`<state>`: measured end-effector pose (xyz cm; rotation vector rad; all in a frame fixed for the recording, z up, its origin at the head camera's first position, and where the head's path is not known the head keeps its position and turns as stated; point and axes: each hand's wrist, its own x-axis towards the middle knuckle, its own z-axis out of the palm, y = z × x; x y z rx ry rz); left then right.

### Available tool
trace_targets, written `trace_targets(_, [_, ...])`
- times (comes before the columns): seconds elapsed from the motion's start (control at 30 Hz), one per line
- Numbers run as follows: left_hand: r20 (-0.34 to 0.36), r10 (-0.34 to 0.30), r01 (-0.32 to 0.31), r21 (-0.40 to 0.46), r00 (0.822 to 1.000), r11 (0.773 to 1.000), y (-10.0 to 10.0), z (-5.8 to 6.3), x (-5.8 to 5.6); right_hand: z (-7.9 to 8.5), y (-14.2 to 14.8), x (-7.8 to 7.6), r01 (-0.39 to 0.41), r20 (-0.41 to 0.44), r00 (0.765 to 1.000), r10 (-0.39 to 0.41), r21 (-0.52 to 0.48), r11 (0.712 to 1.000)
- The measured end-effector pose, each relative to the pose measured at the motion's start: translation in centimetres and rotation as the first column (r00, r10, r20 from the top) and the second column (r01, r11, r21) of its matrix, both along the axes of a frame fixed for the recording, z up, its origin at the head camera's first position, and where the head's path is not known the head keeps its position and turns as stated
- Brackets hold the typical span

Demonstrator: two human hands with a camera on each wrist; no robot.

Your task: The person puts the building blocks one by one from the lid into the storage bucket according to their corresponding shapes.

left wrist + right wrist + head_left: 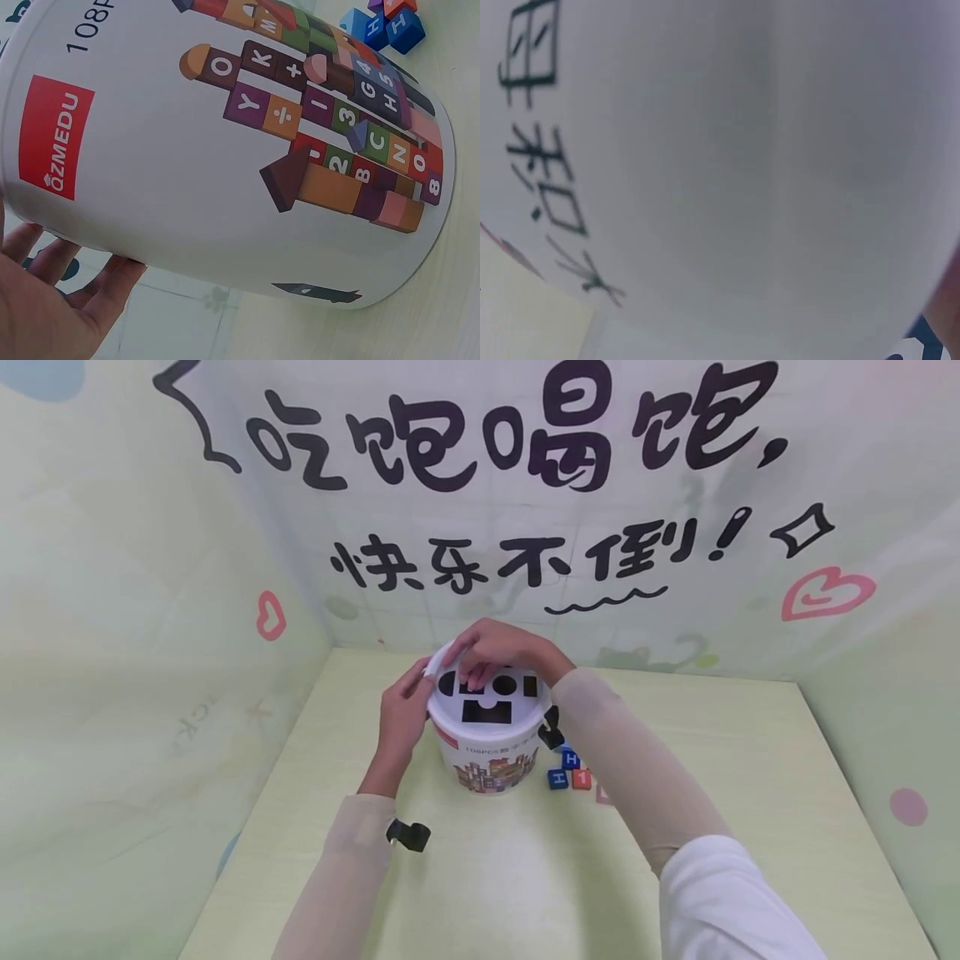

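A white bucket [491, 768] with printed building blocks on its side stands on the table. Its white lid [450, 714] has several dark cut-out holes of different shapes. My left hand [403, 714] holds the bucket at its left side, thumb up by the rim; the left wrist view shows the fingers [109, 296] against the wall under the rim. Above the lid, my right hand [504, 647] bends down with its fingertips at a hole near the middle. I cannot tell whether it pinches something there. The bucket's white wall [727, 187] fills most of the right wrist view.
Right of the bucket lie several small letter and number blocks, among them a blue block [557, 779], a red block [581, 778] and a pink block [603, 795] partly behind my right sleeve. A printed backdrop [480, 510] closes off the table's [480, 860] far edge.
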<state>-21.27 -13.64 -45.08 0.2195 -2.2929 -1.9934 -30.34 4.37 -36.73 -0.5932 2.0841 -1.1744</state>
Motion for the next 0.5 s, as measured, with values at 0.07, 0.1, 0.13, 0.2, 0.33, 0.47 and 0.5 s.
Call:
trace_targets(0.07, [0.003, 0.0, 0.0, -0.001, 1.0, 1.0, 0.0, 0.0, 0.0, 0.0, 0.3, 0.0, 0.014, 0.005, 1.0, -0.014, -0.003, 1.0])
trace_targets(0.1, [0.004, 0.0, 0.0, 0.002, 1.0, 1.0, 0.1, 0.0, 0.0, 0.0, 0.5, 0.0, 0.02, 0.007, 1.0, -0.02, -0.002, 1.0])
trace_targets(0.13, [0.006, 0.001, -0.001, 0.001, 1.0, 1.0, 0.1, 0.0, 0.0, 0.0, 0.7, 0.0, 0.025, 0.005, 1.0, -0.025, 0.001, 1.0])
trace_targets(0.2, [0.008, 0.005, -0.005, 0.003, 1.0, 1.0, 0.1, 0.0, 0.0, 0.0, 1.1, 0.0, 0.038, 0.004, 0.999, -0.038, 0.002, 0.999])
trace_targets(0.33, [0.011, 0.012, -0.012, 0.01, 1.0, 1.0, 0.1, 0.1, 0.0, 0.2, 2.1, 0.1, 0.068, 0.006, 0.998, -0.067, -0.013, 0.998])
trace_targets(0.47, [0.01, 0.013, -0.014, 0.016, 1.0, 1.0, 0.2, 0.1, 0.0, 0.4, 3.2, 0.3, 0.104, 0.032, 0.994, -0.102, -0.056, 0.993])
trace_targets(0.5, [0.007, 0.014, -0.015, 0.019, 1.0, 1.0, 0.3, 0.0, 0.0, 0.4, 3.5, 0.4, 0.111, 0.036, 0.993, -0.109, -0.066, 0.992])
